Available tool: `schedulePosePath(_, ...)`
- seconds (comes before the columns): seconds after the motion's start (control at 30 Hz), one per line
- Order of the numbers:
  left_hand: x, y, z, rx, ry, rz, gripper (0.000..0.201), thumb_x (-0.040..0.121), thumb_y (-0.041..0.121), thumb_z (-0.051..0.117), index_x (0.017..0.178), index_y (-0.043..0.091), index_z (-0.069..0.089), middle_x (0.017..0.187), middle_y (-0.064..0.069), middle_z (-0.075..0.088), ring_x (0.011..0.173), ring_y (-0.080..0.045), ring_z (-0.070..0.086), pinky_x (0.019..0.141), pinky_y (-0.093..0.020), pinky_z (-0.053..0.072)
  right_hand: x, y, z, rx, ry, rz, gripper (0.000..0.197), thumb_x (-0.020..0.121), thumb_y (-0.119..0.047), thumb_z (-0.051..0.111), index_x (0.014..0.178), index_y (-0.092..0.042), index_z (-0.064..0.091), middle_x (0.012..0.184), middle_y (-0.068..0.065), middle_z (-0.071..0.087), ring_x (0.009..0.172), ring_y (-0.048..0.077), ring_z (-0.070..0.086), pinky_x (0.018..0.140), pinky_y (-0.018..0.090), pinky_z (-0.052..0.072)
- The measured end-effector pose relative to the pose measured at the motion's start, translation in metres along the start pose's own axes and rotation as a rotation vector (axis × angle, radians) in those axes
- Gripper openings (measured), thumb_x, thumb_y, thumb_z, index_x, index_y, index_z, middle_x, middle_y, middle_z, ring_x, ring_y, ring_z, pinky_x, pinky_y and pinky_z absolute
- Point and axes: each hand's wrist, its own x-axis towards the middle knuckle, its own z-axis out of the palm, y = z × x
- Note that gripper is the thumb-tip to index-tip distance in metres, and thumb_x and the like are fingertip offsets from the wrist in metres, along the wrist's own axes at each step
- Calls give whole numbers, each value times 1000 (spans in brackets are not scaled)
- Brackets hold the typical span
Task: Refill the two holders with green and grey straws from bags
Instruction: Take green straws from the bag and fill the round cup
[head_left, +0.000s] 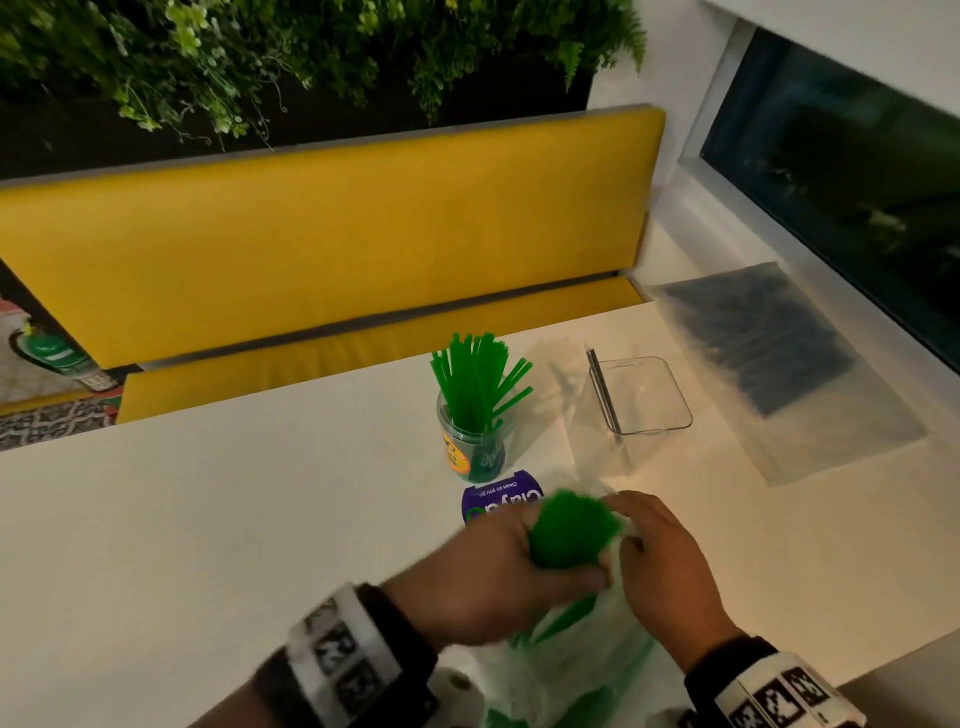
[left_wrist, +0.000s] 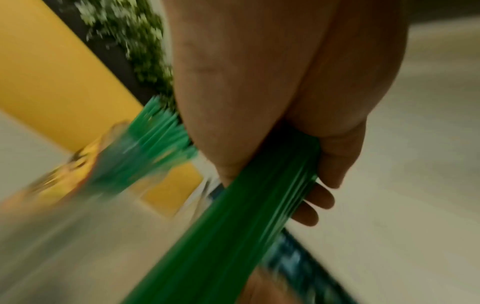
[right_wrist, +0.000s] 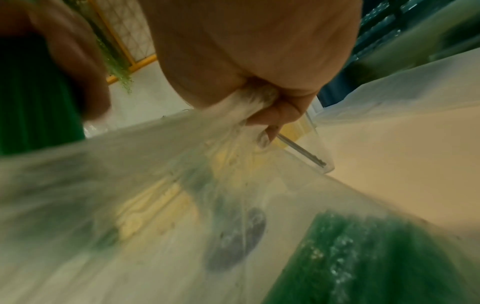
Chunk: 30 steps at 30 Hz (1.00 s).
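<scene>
The left hand (head_left: 498, 566) grips a bundle of green straws (head_left: 569, 530); the right hand (head_left: 665, 566) pinches the bag (head_left: 566, 670) mouth. Next, I judge: lift it into the round holder (head_left: 475, 441) ahead.

Motion smears the left hand (head_left: 498, 566) and its bundle of green straws (head_left: 571, 530), whose lower ends vanish inside the clear bag (head_left: 566, 670) cut by the bottom edge, while the purple label (head_left: 501, 499) is half covered and unreadable.
</scene>
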Motion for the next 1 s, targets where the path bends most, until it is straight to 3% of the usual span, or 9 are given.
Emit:
schedulePosePath(0.07,-10,40,-32,-124,269,251,12,87,14,68,86,25,72,87,-5,74,86,-24,70,85,-40,58,-2,3,5,38,-42,26,53,83,12,45,112,-28,64,122,-13,56,110,7,57,97,19,41)
schedulePosePath(0.17,-12,79,-90,-413,730,573,26,90,-2,57,85,22,65,78,-7,69,81,-30,65,80,-44,53,-6,6,8,25,-66,54,53,85,10,44,113,-30,65,122,-15,55,111,7,57,100,24,43)
schedulePosePath(0.27,11,75,-120,-490,903,587,19,94,-3,55,90,15,59,80,-8,66,82,-29,63,81,-47,53,-7,6,10,17,-64,58,53,85,11,45,112,-29,67,121,-14,56,112,6,53,101,17,35)
schedulePosePath(0.47,71,19,-107,-363,960,239,4,93,6,65,97,8,64,85,-13,68,78,-19,65,77,-36,56,-4,3,14,37,-55,62,55,82,14,46,109,-28,67,120,-12,57,110,4,54,93,-1,28)
schedulePosePath(0.57,89,-11,-100,-249,947,78,8,90,16,71,92,10,66,79,-7,66,68,-15,64,71,-42,60,-4,5,13,50,-55,76,54,83,14,45,110,-28,67,122,-11,58,110,3,54,92,-3,27)
schedulePosePath(0.67,96,-34,-101,88,864,-24,35,78,40,77,103,21,63,107,-2,61,100,-26,63,85,-51,58,-5,6,13,58,-58,79,54,83,12,46,111,-28,67,122,-12,59,111,6,56,99,14,37)
schedulePosePath(0.77,82,-43,-106,137,837,-8,79,75,44,82,140,32,39,140,13,37,135,-10,36,113,-39,37,-4,5,11,60,-46,73,55,82,12,45,110,-29,68,122,-12,58,110,8,58,100,22,42)
schedulePosePath(0.87,62,-49,-100,229,818,190,109,63,64,78,150,36,19,156,6,24,146,-14,24,118,-39,26,-2,6,10,41,-48,70,55,82,12,45,111,-29,68,120,-14,57,110,5,55,96,13,38)
schedulePosePath(1.0,79,-62,-74,988,706,93,115,58,86,59,152,35,16,163,-8,13,150,-35,14,117,-65,19,-1,3,13,19,-59,74,55,83,12,45,111,-30,68,119,-17,56,108,1,53,87,-4,27)
